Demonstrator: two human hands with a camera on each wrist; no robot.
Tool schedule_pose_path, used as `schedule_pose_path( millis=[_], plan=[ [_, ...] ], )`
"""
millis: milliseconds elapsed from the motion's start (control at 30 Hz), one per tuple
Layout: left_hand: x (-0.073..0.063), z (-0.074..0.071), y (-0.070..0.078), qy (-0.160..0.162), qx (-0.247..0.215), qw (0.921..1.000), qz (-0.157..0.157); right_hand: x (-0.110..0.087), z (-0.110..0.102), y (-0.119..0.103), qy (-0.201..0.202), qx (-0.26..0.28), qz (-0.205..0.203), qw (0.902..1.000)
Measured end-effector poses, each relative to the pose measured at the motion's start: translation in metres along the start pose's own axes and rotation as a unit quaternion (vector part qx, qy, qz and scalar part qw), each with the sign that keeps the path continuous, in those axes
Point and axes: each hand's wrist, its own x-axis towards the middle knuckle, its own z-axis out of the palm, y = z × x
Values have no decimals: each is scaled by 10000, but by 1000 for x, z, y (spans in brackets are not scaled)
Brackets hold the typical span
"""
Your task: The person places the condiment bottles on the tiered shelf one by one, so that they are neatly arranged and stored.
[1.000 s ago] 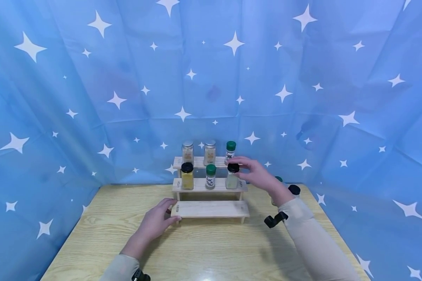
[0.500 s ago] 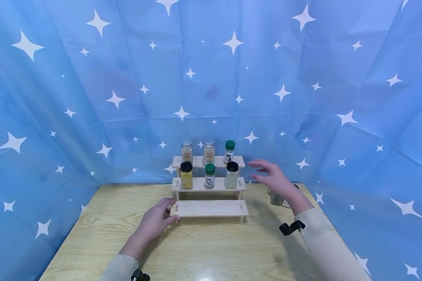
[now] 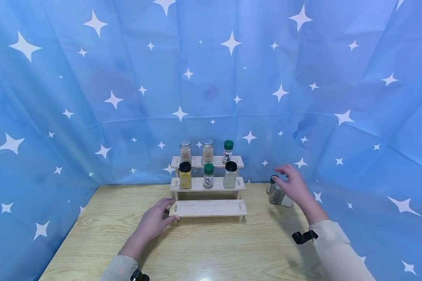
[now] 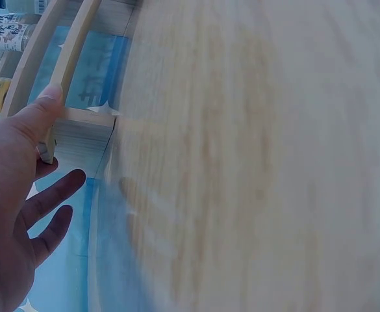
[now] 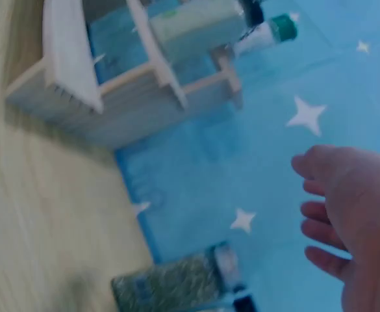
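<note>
A three-tier wooden rack (image 3: 209,208) stands at the back of the table. My left hand (image 3: 155,219) pinches the left end of its lowest board between thumb and index finger; in the left wrist view the other fingers spread free. My right hand (image 3: 295,188) hovers with parted fingers by a group of jars at the right. One is a spice jar of dried green flakes (image 5: 170,286); beside it in the head view are a green-capped jar (image 3: 269,185) and a pale-sided jar (image 3: 286,201). The right hand partly covers the group.
The middle tier bears a black-capped yellow jar (image 3: 185,176), a green-capped shaker (image 3: 208,176) and a black-capped pale jar (image 3: 230,175). On the top tier are two silver-capped jars (image 3: 207,152) and a green-capped shaker (image 3: 227,152). A starry blue curtain (image 3: 211,78) hangs behind.
My right hand has drawn away from the black-capped pale jar on the middle tier, moving right and down to the jars on the table. The left hand stays at the rack.
</note>
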Motion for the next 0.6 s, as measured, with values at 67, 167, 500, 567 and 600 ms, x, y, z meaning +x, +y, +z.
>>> schedule_pose_path(
  millis=[67,167,500,567,600],
  plan=[
    [0,0,0,5,4,10000,17,-4,0,6,31,-292,66,9995],
    [0,1,-1,44,-9,10000,63,-9,1,16,22,-669,126,9977],
    [-1,1,-2,92,-29,9999,96,-13,11,40,-160,-1527,374,9874],
    [-1,2,-2,100,-18,9999,93,-14,14,44,-156,-1728,370,9841],
    [-1,2,-2,100,-15,9999,91,-15,16,45,-142,-1779,379,9832]
  ],
)
